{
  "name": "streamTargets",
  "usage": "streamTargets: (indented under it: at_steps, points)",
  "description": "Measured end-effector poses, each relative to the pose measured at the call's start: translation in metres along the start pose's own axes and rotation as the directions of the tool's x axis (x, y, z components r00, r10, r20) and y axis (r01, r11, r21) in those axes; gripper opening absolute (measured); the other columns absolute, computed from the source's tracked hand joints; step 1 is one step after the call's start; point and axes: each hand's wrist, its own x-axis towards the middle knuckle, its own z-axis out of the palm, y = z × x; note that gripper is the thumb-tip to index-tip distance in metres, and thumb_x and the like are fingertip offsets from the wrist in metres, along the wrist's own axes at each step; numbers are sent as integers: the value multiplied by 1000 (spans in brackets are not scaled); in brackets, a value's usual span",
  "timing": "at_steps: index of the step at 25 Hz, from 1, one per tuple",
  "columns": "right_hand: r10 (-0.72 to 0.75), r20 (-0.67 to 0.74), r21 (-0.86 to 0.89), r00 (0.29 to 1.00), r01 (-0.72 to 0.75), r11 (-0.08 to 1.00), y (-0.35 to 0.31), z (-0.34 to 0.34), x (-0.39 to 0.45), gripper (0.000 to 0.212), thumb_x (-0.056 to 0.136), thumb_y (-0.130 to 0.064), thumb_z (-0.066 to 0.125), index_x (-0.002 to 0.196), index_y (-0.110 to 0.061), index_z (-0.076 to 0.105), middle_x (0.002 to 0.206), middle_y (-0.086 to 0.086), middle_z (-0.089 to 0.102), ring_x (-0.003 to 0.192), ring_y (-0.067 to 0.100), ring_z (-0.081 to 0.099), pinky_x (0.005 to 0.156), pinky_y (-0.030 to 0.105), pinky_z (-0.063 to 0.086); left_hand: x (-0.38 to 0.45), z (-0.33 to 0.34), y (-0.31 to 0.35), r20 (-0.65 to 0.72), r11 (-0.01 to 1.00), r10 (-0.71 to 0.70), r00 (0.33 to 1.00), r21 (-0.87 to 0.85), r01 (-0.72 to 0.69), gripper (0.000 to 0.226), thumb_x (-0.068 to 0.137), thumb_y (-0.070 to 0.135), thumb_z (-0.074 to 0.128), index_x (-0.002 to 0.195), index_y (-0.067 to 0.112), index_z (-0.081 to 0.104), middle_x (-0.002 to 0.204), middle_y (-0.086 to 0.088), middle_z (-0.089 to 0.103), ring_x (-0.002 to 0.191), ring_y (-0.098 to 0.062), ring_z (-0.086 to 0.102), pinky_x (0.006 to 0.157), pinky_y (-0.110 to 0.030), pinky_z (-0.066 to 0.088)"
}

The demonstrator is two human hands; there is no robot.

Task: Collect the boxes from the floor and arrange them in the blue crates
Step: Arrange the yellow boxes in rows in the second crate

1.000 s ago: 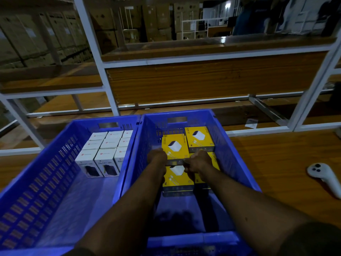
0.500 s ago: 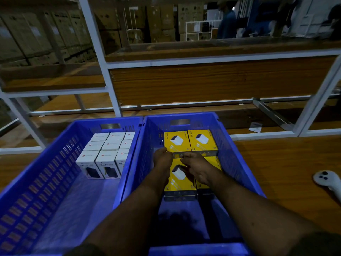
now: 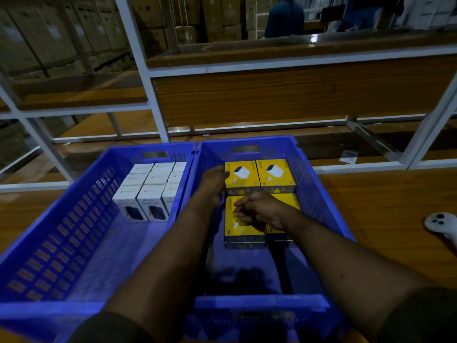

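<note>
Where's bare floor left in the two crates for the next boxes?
Left crate: open floor from the white boxes back to the near wall. Right crate: a bare strip between the yellow boxes and the near rim. Crowded at each crate's far end; the left hand and right hand occupy the yellow stack.

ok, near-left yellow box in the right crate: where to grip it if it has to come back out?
Probably the near-left yellow box by its near end face and left side, coming from above: both are free. Its right side abuts the neighbouring yellow box, its far end the back row.
</note>
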Motion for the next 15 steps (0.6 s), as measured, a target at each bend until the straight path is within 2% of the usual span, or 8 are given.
streamTargets:
  at_steps: [2, 3, 5, 8, 10, 12, 15]
  points:
    - [21, 119, -142, 993, -4, 990, -3, 14, -7, 21, 97, 6, 42, 106, 7, 61, 82, 17, 64, 64, 19, 63, 58, 27, 56, -9, -14, 7, 60, 999, -5, 998, -41, 7, 28, 96, 14, 55, 121, 6, 65, 110, -11, 67, 100, -25, 62, 80, -33, 51]
    - [23, 190, -230, 981, 22, 973, -2, 24, -10, 22, 97, 4, 44, 109, 7, 63, 85, 16, 66, 66, 16, 65, 61, 25, 57, -16, -20, 10, 79, 997, -22, 997, -70, 27, 27, 97, 14, 55, 121, 4, 62, 113, -10, 67, 105, -22, 63, 84, -32, 53]
    - [22, 287, -406, 958, 101, 908, 0, 45, -15, 20, 95, -5, 57, 111, 3, 64, 96, 16, 69, 77, 16, 67, 70, 27, 58, -27, -30, 12, 81, 989, -35, 996, -144, 47, 16, 101, 13, 52, 115, 7, 54, 107, -10, 64, 102, -22, 63, 89, -34, 55]
    - [11, 371, -613, 928, 237, 753, 3, 69, -21, 32, 87, -29, 72, 111, -9, 64, 104, 12, 71, 87, 19, 65, 83, 37, 54, -36, -35, 12, 86, 982, -26, 996, -185, 42, 16, 101, 13, 51, 117, 9, 53, 100, -8, 63, 91, -19, 64, 88, -34, 55]
    - [13, 390, -680, 921, 278, 678, 9, 76, -21, 35, 84, -38, 73, 107, -15, 59, 102, 10, 70, 87, 25, 66, 82, 41, 54, -40, -34, 10, 89, 982, -29, 996, -183, 45, 20, 102, 15, 51, 121, 9, 52, 104, -7, 62, 94, -19, 64, 91, -36, 55]
    - [-1, 368, -713, 930, 282, 642, 16, 79, -21, 44, 78, -49, 74, 106, -22, 54, 104, 7, 69, 91, 22, 66, 85, 46, 55, -40, -32, 8, 81, 981, -43, 996, -187, 58, 23, 102, 17, 51, 123, 9, 52, 110, -9, 61, 102, -22, 63, 90, -36, 53]
    - [14, 363, -788, 932, 298, 539, 25, 80, -18, 56, 73, -63, 68, 110, -24, 51, 116, 5, 60, 99, 19, 59, 87, 43, 52, -37, -30, 7, 78, 976, -63, 995, -205, 78, 22, 102, 17, 53, 121, 8, 53, 109, -9, 62, 104, -24, 63, 87, -35, 52]
